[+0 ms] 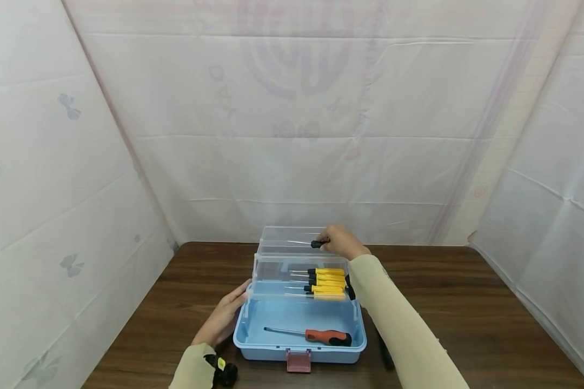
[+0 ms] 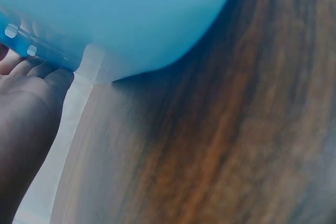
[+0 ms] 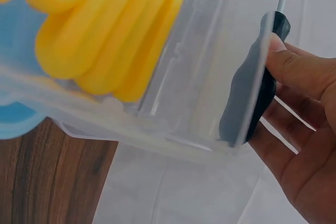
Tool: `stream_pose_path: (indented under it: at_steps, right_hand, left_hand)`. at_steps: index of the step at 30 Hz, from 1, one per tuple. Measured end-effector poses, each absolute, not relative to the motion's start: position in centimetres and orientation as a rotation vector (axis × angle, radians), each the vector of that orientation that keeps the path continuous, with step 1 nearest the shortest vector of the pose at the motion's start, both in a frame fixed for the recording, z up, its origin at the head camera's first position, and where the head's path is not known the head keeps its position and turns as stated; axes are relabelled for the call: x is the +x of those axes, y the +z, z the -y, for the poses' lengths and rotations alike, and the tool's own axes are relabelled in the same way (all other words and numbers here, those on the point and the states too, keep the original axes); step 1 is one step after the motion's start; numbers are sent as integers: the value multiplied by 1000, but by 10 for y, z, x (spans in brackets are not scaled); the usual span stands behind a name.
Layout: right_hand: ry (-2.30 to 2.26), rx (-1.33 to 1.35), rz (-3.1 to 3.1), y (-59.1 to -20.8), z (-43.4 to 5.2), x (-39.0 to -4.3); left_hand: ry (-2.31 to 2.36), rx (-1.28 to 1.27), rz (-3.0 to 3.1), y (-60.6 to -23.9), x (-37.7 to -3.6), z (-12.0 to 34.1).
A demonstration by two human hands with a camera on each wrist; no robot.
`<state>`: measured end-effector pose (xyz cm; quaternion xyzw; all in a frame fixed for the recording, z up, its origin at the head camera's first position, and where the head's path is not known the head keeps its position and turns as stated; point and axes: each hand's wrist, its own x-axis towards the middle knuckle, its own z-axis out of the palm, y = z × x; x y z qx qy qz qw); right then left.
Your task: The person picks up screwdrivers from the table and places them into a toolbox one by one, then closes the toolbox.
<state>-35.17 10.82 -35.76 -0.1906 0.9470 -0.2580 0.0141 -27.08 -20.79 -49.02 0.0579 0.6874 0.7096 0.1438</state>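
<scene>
A blue toolbox (image 1: 272, 323) stands open on the wooden table, its clear trays (image 1: 292, 237) folded out behind it. My right hand (image 1: 332, 241) pinches a black-handled screwdriver (image 1: 316, 244) over the top tray; in the right wrist view thumb and fingers (image 3: 302, 74) grip the black handle (image 3: 253, 103) against the tray wall (image 3: 194, 77). Several yellow-handled screwdrivers (image 1: 327, 283) lie in the middle tray, the same yellow handles (image 3: 105, 35) close up. An orange-handled screwdriver (image 1: 328, 337) lies in the box bottom. My left hand (image 1: 226, 317) rests flat against the box's left side, fingers (image 2: 31, 74) touching the blue wall (image 2: 121, 14).
The dark wooden table (image 1: 467, 313) runs to the right and left of the box, and white sheeting (image 1: 292, 135) hangs on three sides. A red latch (image 1: 298, 361) sits at the box front. A dark object (image 1: 384, 351) lies under my right forearm.
</scene>
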Motion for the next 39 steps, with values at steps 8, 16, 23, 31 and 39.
stream_pose_path:
  at_steps: [8, 16, 23, 31, 39]
  right_hand:
    - [-788, -588, -2955, -362, -107, -351]
    - [-765, -534, -2979, -364, -106, -349]
    - [-775, -509, -2981, -364, -108, -346]
    - [-790, -491, -2975, -361, -109, -345]
    - [-839, -476, -2984, -362, -111, -343]
  left_hand:
    - [2037, 196, -1980, -491, -269, 208]
    - [2045, 197, -1952, -492, -269, 207]
    - [2040, 193, -1964, -491, -268, 205]
    - [2035, 168, -1987, -489, -268, 204]
    - [2038, 188, -1973, -491, -267, 206]
